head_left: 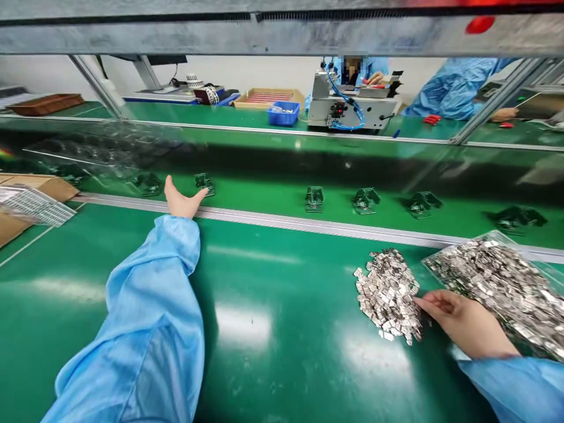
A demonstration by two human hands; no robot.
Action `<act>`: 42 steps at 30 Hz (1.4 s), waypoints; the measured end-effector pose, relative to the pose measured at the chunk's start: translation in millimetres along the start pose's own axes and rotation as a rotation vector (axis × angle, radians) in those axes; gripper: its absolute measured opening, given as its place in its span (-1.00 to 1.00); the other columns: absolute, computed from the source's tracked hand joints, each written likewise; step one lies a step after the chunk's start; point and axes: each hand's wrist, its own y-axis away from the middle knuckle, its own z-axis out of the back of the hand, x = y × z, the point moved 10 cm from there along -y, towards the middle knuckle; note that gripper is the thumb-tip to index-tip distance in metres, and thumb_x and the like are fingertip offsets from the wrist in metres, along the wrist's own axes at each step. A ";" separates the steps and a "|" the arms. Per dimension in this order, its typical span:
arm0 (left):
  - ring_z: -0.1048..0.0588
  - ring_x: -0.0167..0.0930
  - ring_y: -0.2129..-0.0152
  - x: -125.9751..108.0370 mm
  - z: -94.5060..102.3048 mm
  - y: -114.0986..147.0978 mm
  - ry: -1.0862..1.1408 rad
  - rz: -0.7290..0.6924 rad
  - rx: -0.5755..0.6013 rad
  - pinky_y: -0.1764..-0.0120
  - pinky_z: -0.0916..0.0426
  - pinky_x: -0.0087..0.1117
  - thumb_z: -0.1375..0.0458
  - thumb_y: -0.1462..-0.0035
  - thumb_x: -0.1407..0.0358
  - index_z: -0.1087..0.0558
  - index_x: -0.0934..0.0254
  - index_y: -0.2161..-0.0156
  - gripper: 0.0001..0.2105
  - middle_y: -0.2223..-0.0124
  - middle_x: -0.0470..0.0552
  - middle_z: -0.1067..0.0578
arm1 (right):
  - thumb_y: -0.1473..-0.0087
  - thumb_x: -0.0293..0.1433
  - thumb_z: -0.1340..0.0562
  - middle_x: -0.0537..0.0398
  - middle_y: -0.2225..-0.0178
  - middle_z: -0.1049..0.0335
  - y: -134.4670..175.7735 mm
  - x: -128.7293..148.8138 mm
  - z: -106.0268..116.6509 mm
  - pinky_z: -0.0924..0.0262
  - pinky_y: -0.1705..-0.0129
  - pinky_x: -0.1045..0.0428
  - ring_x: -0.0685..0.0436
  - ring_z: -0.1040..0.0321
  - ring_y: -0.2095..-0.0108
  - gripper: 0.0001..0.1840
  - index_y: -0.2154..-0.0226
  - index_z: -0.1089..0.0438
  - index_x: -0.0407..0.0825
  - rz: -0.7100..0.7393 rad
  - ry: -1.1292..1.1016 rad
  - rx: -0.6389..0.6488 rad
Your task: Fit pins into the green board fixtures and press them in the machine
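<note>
My left hand (181, 202) reaches out over the metal rail (273, 220) with thumb and fingers spread. Just beyond its thumb lies a small green circuit board (203, 181), on the green strip behind the rail; whether they touch I cannot tell. On the right, my right hand (467, 323) has its fingertips pinched at the edge of a pile of small silvery metal pieces (390, 294). Anything in that pinch is too small to make out. Beside this hand, a clear plastic container (496, 238) holds many more such pieces.
Several other circuit boards (314, 198) lie spaced along the strip. Cardboard (53, 187) and a white grid-like sheet (39, 202) are at the left. Past a clear panel stand a blue bin (283, 114), a machine (352, 111) and co-workers in blue sleeves (453, 88). A metal beam (264, 38) crosses overhead.
</note>
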 end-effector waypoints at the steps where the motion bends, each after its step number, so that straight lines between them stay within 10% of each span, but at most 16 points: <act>1: -0.11 -0.10 -0.29 0.2 -11.2 -6.1 0.013 0.021 0.040 -0.29 -0.02 -0.13 -0.36 0.09 0.13 0.01 0.48 -0.30 -0.04 -0.32 0.36 -0.12 | 0.10 -0.11 -0.26 0.05 0.63 -0.42 5.0 -2.8 1.9 -0.22 0.55 -0.13 -0.28 -0.38 0.62 -0.74 0.65 -0.38 0.13 -0.053 -0.011 0.027; 9: -0.42 -0.23 0.00 -52.7 -28.3 26.1 0.096 0.061 0.032 -0.15 -0.28 -0.08 -0.29 0.01 0.12 -0.24 0.45 -0.14 -0.33 -0.12 0.08 -0.42 | 0.15 0.09 -0.36 -0.01 0.47 -0.50 128.7 43.8 45.4 -0.42 0.36 -0.04 -0.19 -0.47 0.46 -0.48 0.37 -0.46 -0.02 -0.124 -0.594 0.029; 14: -0.42 -0.07 -0.01 -143.2 -31.2 162.4 0.182 -0.256 0.372 -0.06 -0.38 0.05 -0.30 0.14 -0.05 -0.35 0.00 -0.11 -0.35 -0.12 -0.12 -0.38 | -0.05 -0.07 -0.29 0.03 0.42 -0.48 189.9 50.4 47.3 -0.36 0.38 -0.01 -0.13 -0.41 0.41 -0.65 0.30 -0.53 -0.01 -0.090 -0.616 -0.033; 21: -0.48 -0.11 0.14 -213.4 -10.2 348.8 0.309 -0.495 0.908 0.10 -0.47 -0.02 -0.33 0.22 -0.10 -0.37 0.16 0.06 -0.38 0.07 0.06 -0.39 | -0.13 -0.25 -0.25 0.07 0.42 -0.45 238.5 39.7 52.3 -0.29 0.39 0.02 -0.10 -0.38 0.41 -0.77 0.22 -0.52 0.00 -0.025 -0.650 -0.211; 28: -0.28 -0.03 -0.20 -212.1 2.1 382.6 0.330 -0.552 1.140 -0.18 -0.20 0.04 -0.40 0.21 0.04 0.16 0.14 -0.33 0.10 -0.25 0.27 -0.26 | -0.11 -0.15 -0.30 0.09 0.49 -0.44 282.0 20.5 32.8 -0.29 0.47 0.06 -0.10 -0.37 0.48 -0.73 0.42 -0.46 -0.02 -0.160 -0.833 -0.167; 35: -0.48 -0.16 0.06 -249.2 29.7 406.4 0.407 -0.712 1.081 0.03 -0.43 -0.11 -0.35 0.09 0.19 -0.30 0.16 -0.07 -0.41 0.02 0.14 -0.45 | -0.13 -0.23 -0.28 -0.02 0.16 -0.43 297.4 30.8 19.4 -0.28 0.09 -0.06 -0.22 -0.37 0.11 -0.80 0.43 -0.48 0.02 -0.038 -0.786 -0.178; 42: -0.54 -0.32 0.23 -290.4 50.3 490.0 0.824 -0.332 1.348 0.35 -0.50 -0.39 -0.37 0.09 0.20 -0.37 0.14 0.03 -0.52 0.01 0.10 -0.44 | -0.09 -0.32 -0.29 -0.03 0.01 -0.38 301.3 39.3 23.2 -0.13 -0.11 -0.16 -0.26 -0.31 -0.02 -0.87 0.46 -0.49 0.03 -0.061 -0.789 -0.291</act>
